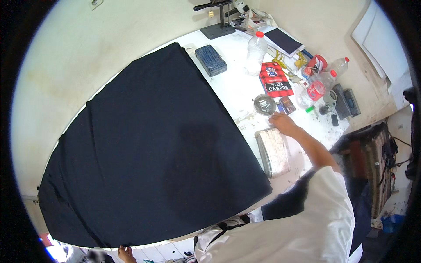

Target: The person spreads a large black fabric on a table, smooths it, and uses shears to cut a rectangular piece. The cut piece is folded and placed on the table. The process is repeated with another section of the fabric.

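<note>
A: Where does the work stand, going by what lies on the white worktable (228, 94)?

B: The large black cloth (149, 144) is already spread flat over most of the table, its near edge hanging toward the person and its far corner up by the dark blue ridged box (210, 60). I'd judge the laying-out done; nothing on it looks cut, marked or pinned, so whatever comes after spreading seems not yet begun

A: And the hands?

B: The right hand (284, 122) is stretched out past the cloth's right edge, fingertips at the small round metal dish (264, 104), just above the long silvery speckled tin (272, 151). The fingers look loosely together and bent down; whether they pinch anything I cannot tell. The left hand (126, 253) shows only as a sliver at the bottom rim, near the cloth's hanging edge, and its grip cannot be read either

A: How does the cloth look?

B: Plain, matt, very dark, smooth with a few soft lengthwise creases on the left side and a faint shadow in the middle. The edges seem straight, bowed only by the lens

A: Anything else near?

B: A clear plastic bottle with a red cap (255, 52), a red and black printed card (275, 79), more bottles and small clutter to the right, all well clear of the cloth
</note>
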`<state>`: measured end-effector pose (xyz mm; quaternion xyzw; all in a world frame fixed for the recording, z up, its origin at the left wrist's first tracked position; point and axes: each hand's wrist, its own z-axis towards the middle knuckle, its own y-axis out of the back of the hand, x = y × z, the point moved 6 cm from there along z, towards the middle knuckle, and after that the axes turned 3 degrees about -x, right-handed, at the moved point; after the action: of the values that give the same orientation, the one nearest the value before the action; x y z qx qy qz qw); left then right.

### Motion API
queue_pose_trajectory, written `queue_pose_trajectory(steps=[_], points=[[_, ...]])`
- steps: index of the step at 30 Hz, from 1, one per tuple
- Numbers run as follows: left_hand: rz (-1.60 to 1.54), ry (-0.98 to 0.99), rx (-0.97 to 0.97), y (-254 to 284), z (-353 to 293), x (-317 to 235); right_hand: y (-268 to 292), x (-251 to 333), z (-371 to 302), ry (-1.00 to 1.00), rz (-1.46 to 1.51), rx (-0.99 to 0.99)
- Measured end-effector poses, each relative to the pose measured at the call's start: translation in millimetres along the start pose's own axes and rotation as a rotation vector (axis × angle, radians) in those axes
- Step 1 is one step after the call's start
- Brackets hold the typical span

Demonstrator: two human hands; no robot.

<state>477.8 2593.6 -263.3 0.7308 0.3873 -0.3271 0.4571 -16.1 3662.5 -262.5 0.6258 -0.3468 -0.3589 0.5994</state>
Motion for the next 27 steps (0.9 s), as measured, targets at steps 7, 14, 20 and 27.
queue_pose_trajectory(steps=[7,14,20,27], points=[[-0.011,0.018,-0.126,-15.1,-25.4,3.6,26.4,-54.5,30.8,-0.532,0.597,-0.649],[-0.055,-0.006,-0.072,-20.3,-40.0,-7.3,-20.6,-47.6,60.9,-0.586,0.363,-0.589],[-0.059,0.002,-0.047,-13.1,-31.0,-12.5,15.3,-20.6,49.5,-0.629,0.117,-0.543],[-0.335,0.032,0.015,-22.0,31.1,-16.4,132.5,155.1,-29.6,-0.559,0.446,-0.757]])
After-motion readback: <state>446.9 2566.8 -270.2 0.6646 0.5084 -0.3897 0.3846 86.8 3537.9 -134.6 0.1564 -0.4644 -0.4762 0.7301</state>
